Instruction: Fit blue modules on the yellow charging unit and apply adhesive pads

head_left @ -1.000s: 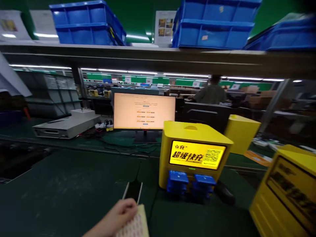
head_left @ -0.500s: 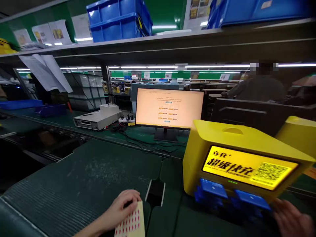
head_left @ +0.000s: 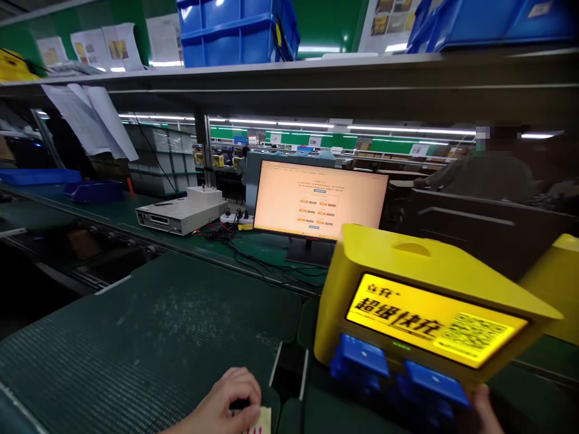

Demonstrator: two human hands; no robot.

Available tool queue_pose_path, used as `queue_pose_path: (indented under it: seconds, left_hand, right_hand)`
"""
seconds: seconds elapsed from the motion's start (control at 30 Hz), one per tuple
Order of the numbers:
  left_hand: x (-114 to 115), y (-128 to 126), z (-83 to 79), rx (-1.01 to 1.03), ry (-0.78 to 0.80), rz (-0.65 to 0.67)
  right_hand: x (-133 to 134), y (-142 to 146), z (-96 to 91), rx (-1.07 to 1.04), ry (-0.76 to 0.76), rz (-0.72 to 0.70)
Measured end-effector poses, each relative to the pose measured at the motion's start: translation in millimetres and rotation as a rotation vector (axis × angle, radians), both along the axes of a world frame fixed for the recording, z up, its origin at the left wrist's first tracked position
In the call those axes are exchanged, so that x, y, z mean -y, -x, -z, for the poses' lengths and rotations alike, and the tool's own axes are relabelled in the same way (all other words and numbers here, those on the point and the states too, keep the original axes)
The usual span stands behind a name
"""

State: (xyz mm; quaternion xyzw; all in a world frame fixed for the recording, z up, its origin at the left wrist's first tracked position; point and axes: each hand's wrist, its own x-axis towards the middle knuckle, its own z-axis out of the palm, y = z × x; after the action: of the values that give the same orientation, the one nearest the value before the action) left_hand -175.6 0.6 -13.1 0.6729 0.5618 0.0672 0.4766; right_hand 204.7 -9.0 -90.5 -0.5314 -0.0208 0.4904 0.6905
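Observation:
My left hand (head_left: 233,401) is closed on a pale yellow sticker sheet (head_left: 261,421) printed with red marks, low in the view over the green belt. Most of the sheet is out of frame. To the right stands a yellow charging station (head_left: 407,253) with a lit front panel (head_left: 434,319) showing black lettering and a QR code. Blue power banks (head_left: 364,355) jut out in two stacks below the panel. At the station's lower right corner is my right hand (head_left: 486,410), its thumb side against the housing; its other fingers are hidden.
Behind the belt (head_left: 158,319) stand a monitor (head_left: 316,199), a grey instrument box (head_left: 181,211) and tangled cables. Overhead, a shelf (head_left: 316,72) carries blue bins (head_left: 239,36). A gap (head_left: 289,367) splits the belt. Beyond, a person (head_left: 479,169) sits facing away.
The yellow station has shifted left across the belt, with my right hand now tight against its lower right corner. My left hand and the sticker sheet sit lower in view.

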Motion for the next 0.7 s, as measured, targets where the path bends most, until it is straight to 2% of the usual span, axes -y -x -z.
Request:
queue_pose_path:
  seconds: [0.13, 0.27, 0.4, 0.5, 0.6, 0.7]
  left_hand:
    - [-0.6, 6.5, 11.3, 0.11, -0.013, -0.113]
    - [2.0, 10.0, 16.9, 0.17, -0.043, -0.343]
    - [5.2, 8.3, 14.8, 0.206, -0.104, -0.47]
    - [6.7, 6.1, 13.4, 0.206, -0.118, -0.49]
    - [8.7, 5.3, 13.4, 0.223, -0.148, -0.508]
    - [9.4, 4.2, 13.2, 0.252, -0.16, -0.547]
  right_hand:
    - [-20.2, 48.5, 6.3, -0.031, -0.096, -0.174]
    - [-43.0, 114.0, 8.8, 0.219, -0.356, -0.517]
    - [-70.1, 186.9, -1.3, 0.431, -0.425, -0.678]
    - [-88.6, 222.5, -8.3, 0.504, -0.473, -0.801]
    - [-93.4, 222.9, -9.3, 0.618, -0.533, -0.931]
    - [-82.3, 178.8, 1.8, 0.834, -0.514, -0.913]
